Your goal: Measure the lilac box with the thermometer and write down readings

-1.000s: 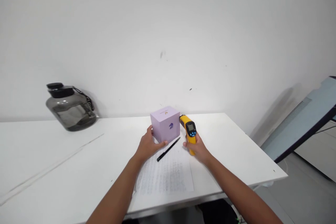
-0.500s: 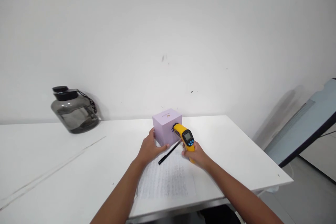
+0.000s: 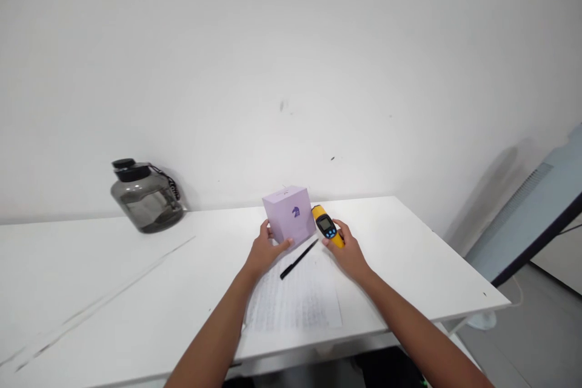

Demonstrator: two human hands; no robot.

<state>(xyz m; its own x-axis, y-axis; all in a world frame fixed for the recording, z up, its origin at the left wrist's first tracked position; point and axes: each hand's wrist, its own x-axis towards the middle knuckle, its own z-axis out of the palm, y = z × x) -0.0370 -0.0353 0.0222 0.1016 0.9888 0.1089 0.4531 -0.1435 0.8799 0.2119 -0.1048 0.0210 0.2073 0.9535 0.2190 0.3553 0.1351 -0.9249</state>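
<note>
A light purple box [image 3: 287,225] with a dark emblem on its front face stands on the table, slightly tilted. My left hand [image 3: 269,251] grips its lower left corner, thumb on the front and fingers round the side. In my right hand [image 3: 349,252] is a yellow and black infrared thermometer [image 3: 326,224] with a small screen and blue buttons. Its nose points away from me, close to the box's right edge; whether they touch I cannot tell. Between the hands, a black pen [image 3: 299,259] lies across the top of a written sheet of paper [image 3: 295,303].
A large grey see-through water jug [image 3: 148,199] with a black lid stands at the back left of the white table [image 3: 113,291]. The wall runs along the table's back edge. Off the right edge leans a pale grey panel [image 3: 522,212] with a vent.
The box has turned so its emblem face shows more. My right hand has drawn the thermometer from in front of that face to its right side. The view has shifted a little.
</note>
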